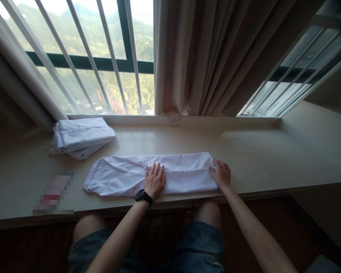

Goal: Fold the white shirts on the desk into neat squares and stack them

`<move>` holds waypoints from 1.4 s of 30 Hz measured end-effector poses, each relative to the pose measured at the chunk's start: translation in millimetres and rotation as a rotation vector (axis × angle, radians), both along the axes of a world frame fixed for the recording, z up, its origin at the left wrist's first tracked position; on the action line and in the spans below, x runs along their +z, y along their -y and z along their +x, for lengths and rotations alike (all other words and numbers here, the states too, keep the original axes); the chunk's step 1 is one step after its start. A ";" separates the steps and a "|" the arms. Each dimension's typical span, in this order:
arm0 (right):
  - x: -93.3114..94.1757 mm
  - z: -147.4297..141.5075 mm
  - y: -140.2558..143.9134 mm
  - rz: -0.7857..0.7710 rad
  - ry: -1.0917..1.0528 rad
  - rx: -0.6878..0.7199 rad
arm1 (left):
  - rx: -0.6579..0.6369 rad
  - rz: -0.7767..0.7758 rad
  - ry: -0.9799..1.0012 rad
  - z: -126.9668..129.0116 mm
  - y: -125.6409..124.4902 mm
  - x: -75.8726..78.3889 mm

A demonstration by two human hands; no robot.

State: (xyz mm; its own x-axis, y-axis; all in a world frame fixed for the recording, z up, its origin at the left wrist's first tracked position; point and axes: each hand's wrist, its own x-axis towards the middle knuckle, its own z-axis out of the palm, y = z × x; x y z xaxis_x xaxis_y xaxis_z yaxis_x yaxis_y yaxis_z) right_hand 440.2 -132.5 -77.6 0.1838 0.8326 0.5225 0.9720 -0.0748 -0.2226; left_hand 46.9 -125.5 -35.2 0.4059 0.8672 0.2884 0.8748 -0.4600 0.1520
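White cloth [150, 174], folded into a long narrow band, lay flat across pale wooden ledge [272, 159] below the window, rounded end toward the left. Left hand [155, 180] pressed palm-down near the band's middle, fingers spread and flat, gripping nothing; black watch [143, 197] strapped at that wrist. Right hand [221, 174] rested on the band's right end, fingers bent slightly over the edge, touching the fabric; whether pinching it, could not tell.

Farther left and back, near the window frame, sat stack of folded white cloths [81, 137], well apart from the band, edges roughly squared. No bins, trays or boxes among these; only the ledge bore the linens. Blurred patch [53, 191] lay at the ledge's front left, contents unreadable.

Behind, beige curtain [204, 57] hung bunched at the centre, hem touching the sill. White bars [82, 57] slanted across window glass [139, 34] on both sides, green hills beyond. Below the ledge edge, bare knees and denim shorts [199, 242] showed, forearms reaching up from there.
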 end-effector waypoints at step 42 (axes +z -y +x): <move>15.7 -273.3 -80.5 -0.485 0.019 0.432 | 0.064 -0.112 0.031 -63.3 -9.0 -13.6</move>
State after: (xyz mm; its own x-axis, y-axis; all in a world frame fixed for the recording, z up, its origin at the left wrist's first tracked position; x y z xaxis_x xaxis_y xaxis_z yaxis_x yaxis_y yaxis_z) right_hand 166.8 -52.0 -61.9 -0.2264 0.9717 0.0680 0.9403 0.2362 -0.2448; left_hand -16.4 -116.5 -48.8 0.3414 0.9185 0.1996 0.8958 -0.3823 0.2267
